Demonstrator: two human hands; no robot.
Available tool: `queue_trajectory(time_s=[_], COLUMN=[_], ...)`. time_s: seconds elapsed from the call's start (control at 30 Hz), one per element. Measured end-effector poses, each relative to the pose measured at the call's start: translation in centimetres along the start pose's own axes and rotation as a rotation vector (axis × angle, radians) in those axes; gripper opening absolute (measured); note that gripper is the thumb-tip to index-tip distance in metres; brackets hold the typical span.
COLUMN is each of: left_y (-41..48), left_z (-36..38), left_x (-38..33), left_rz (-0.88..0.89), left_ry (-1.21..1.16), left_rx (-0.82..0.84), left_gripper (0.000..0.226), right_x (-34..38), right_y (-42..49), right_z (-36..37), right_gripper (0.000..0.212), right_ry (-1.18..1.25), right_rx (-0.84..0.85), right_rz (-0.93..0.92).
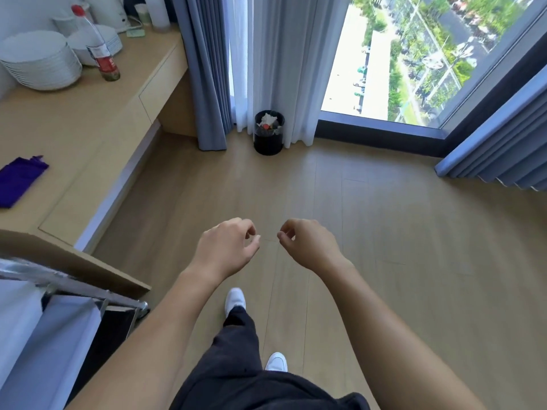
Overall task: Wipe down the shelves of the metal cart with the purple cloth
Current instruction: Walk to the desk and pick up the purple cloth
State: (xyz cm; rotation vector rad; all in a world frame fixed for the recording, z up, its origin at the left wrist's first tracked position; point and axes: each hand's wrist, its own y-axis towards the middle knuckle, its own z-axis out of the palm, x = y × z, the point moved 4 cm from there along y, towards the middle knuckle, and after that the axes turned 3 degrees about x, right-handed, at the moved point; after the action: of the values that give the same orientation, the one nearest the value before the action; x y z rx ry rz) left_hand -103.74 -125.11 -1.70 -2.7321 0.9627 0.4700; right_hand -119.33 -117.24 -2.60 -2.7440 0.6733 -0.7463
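Hovering above wood-grain floor (384,232), our left hand (228,247) and right hand (307,244) hang side by side, fingers loosely curled, both holding nothing. We judge step in hand: fetching purple cloth (20,180), well apart from both hands, lying rumpled on tabletop (103,128) at our left. Best done: turn left, reach with left hand, gather cloth into flat pad. Metal cart (74,287) at lower left: shiny tubular frame, only corner visible. Cloth soft, matte; tabletop smooth pale wood; stacked white plates (38,60) glossy, round.
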Motion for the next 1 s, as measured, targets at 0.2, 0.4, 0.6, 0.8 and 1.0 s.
queue_trajectory(time_s=[0.2, 0.4, 0.6, 0.8, 1.0], left_y=[9.7, 19.0, 25.5, 29.3, 32.9], left_z=[-0.3, -3.0, -6.5, -8.8, -10.4], left_x=[2.3, 5.1, 9.0, 14.9, 21.4], left_rz=[0.023, 0.064, 0.043, -0.109, -0.295], left_ry=[-0.023, -0.03, -0.013, -0.016, -0.038], left_rx=[0.022, 0.033, 0.004, -0.035, -0.099], left_gripper=[0.019, 0.019, 0.02, 0.02, 0.02], right_x=[0.7, 3.8, 7.7, 13.1, 19.4], right_y=[9.1, 17.9, 25.2, 33.5, 41.8], right_z=[-2.4, -5.9, -7.7, -7.9, -6.5], right_gripper=[0.025, 0.025, 0.026, 0.027, 0.023], right_ry=[-0.011, -0.029, -0.004, -0.059, -0.105], right_rx=[-0.011, -0.035, -0.068, 0.016, 0.109], right_rz=[0.027, 0.039, -0.032, -0.156, -0.326])
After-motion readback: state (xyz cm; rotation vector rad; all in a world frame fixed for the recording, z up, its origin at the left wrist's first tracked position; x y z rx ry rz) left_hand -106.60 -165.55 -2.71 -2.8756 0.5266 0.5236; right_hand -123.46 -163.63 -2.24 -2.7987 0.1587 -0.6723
